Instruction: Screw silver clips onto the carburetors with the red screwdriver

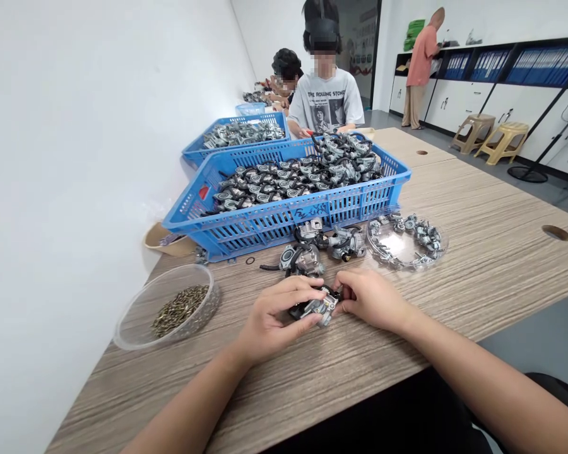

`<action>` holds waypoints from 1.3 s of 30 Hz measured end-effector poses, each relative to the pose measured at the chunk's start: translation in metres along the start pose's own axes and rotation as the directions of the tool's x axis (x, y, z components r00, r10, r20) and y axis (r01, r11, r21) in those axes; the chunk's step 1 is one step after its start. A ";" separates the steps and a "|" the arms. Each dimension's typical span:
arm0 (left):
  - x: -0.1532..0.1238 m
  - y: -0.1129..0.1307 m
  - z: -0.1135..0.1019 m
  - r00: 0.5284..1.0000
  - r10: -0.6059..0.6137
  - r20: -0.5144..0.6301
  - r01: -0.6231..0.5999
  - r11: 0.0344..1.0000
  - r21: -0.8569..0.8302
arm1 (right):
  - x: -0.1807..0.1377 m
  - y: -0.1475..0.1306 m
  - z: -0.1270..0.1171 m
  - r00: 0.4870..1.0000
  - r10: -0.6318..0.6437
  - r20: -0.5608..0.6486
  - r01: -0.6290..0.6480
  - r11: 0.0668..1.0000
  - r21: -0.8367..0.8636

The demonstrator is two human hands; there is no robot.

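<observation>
A grey metal carburetor (325,305) with black parts lies low over the table, gripped by my left hand (280,310), its fingers over the top and thumb along the near side. At the carburetor's right side, my right hand (368,297) is closed in a pinch; what sits between its fingertips is too small to make out. Just beyond my hands are several more carburetors (303,260) with black hoses. To their right, a clear round tray (404,247) holds several small metal parts around its rim.
A blue crate (265,236) full of carburetors stands behind, with another blue crate (284,120) farther back. At left is a clear plastic tub (201,325) of brass-coloured screws. A small black ring (250,260) lies near the crate. A person (329,94) sits across the table.
</observation>
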State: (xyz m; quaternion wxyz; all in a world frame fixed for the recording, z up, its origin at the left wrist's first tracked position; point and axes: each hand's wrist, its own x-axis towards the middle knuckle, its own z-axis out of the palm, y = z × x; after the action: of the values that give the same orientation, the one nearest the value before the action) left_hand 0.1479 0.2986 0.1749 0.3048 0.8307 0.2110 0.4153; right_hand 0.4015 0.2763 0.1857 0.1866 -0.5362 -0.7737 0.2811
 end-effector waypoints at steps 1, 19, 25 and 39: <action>-0.001 -0.001 0.000 1.000 -0.006 -0.001 0.006 1.000 0.001 | 0.000 0.000 0.000 1.000 0.000 0.001 0.000 1.000 0.000; 0.002 0.003 0.000 0.997 -0.015 0.073 0.018 0.999 -0.042 | 0.001 0.002 0.003 1.000 -0.029 -0.007 0.029 0.999 -0.037; 0.003 0.002 -0.002 0.998 0.022 0.054 -0.021 1.000 -0.018 | -0.003 0.000 -0.001 0.999 -0.040 0.027 0.041 0.997 -0.062; 0.004 -0.004 -0.006 0.996 0.044 0.081 -0.038 0.996 -0.075 | -0.011 -0.110 -0.128 0.726 -0.264 -0.635 0.684 0.366 0.631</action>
State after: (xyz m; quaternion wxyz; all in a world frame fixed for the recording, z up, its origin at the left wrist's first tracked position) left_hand 0.1447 0.3065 0.1775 0.3350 0.8396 0.1655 0.3943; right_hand 0.4013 0.2669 0.3541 0.6586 -0.1697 -0.6006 0.4203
